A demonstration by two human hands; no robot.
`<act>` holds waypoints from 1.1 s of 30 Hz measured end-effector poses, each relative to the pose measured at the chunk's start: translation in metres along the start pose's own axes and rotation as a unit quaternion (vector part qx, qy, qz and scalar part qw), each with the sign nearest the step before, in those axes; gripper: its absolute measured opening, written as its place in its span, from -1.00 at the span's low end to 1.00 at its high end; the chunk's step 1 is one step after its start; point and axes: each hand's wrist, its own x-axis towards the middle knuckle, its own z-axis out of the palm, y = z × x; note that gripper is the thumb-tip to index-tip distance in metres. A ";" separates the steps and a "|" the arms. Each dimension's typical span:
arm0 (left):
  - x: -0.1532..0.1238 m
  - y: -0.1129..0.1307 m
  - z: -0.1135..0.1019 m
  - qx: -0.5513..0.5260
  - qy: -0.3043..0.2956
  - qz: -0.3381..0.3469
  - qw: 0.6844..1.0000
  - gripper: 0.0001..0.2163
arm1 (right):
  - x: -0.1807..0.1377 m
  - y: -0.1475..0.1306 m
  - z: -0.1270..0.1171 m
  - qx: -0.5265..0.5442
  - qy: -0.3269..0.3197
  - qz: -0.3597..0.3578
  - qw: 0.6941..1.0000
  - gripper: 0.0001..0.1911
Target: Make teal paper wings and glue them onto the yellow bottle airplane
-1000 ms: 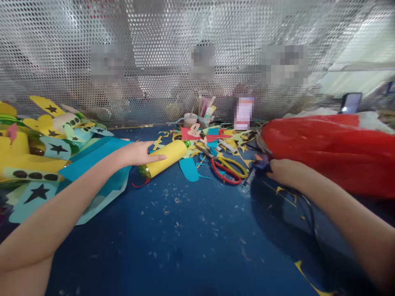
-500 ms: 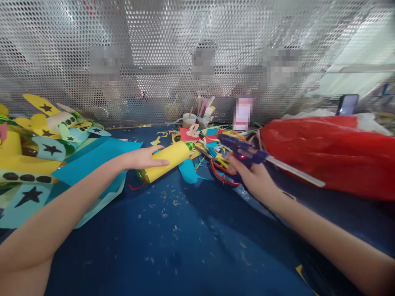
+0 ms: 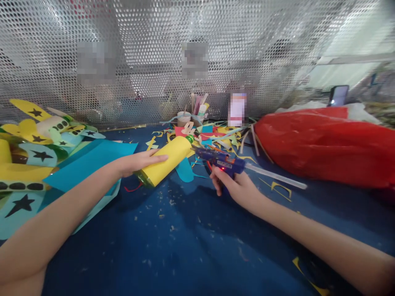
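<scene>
A green bottle wrapped in yellow paper (image 3: 169,159) lies tilted in my left hand (image 3: 137,162), its neck toward the upper right. My fingers are closed round its lower part. My right hand (image 3: 234,183) grips the handle of a dark blue hot glue gun (image 3: 226,161) with a small red light lit on it. A whitish glue stick (image 3: 274,176) juts from the gun's back end. The nozzle points left, close to the bottle's neck; whether they touch I cannot tell. Below the bottle's neck lies a blue paper piece (image 3: 185,169).
Paper planes with black stars (image 3: 38,155) and blue sheets (image 3: 92,160) lie at left. Colourful paper scraps (image 3: 212,133), a cup (image 3: 184,119) and a phone (image 3: 237,110) are at the back. A red plastic bag (image 3: 327,148) fills the right. Behind stands a perforated metal screen (image 3: 160,49).
My right hand has brought the glue gun left and down, close to the bottle. The bottle, still in my left hand, is raised slightly. The view has shifted a little.
</scene>
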 end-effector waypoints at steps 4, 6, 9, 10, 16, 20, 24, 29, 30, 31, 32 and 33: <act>-0.002 0.001 0.000 -0.033 0.011 -0.008 0.999 -0.08 | 0.001 -0.004 -0.001 -0.001 0.005 0.003 1.000 -0.48; -0.003 0.002 0.002 -0.042 0.004 0.001 0.999 -0.16 | 0.001 -0.005 0.000 0.002 0.008 0.007 1.000 -0.46; -0.004 0.002 0.003 -0.043 0.000 0.007 0.999 -0.24 | 0.000 -0.005 0.000 0.007 0.012 0.016 1.000 -0.45; -0.004 0.002 0.003 -0.043 0.002 0.006 0.999 -0.24 | 0.000 -0.004 0.001 0.006 0.011 0.016 1.000 -0.45; -0.002 0.000 0.003 -0.041 -0.017 0.020 0.999 -0.24 | -0.003 0.005 0.002 -0.001 -0.004 0.018 1.000 -0.52; -0.002 0.001 0.004 -0.018 -0.027 0.018 0.999 -0.26 | -0.003 0.003 0.003 0.009 -0.007 0.025 1.000 -0.52; -0.002 0.002 0.003 -0.010 -0.016 0.011 1.000 -0.22 | -0.001 -0.001 0.001 0.015 0.014 0.038 0.999 -0.49; -0.003 0.002 0.003 -0.012 -0.013 0.018 1.000 -0.22 | 0.003 -0.004 -0.001 0.019 0.029 0.042 0.999 -0.46; -0.003 0.002 0.003 -0.010 -0.014 0.017 1.000 -0.23 | 0.003 -0.004 -0.001 0.020 0.030 0.042 0.998 -0.46; -0.003 0.003 0.004 -0.008 -0.015 0.016 1.000 -0.23 | 0.002 -0.004 0.000 0.019 0.030 0.043 0.998 -0.46; -0.003 0.003 0.004 -0.007 -0.016 0.016 1.000 -0.24 | 0.001 -0.004 0.001 0.019 0.029 0.043 0.998 -0.46; -0.003 0.003 0.004 -0.006 -0.017 0.016 1.000 -0.24 | 0.000 -0.004 0.001 0.018 0.024 0.042 0.999 -0.47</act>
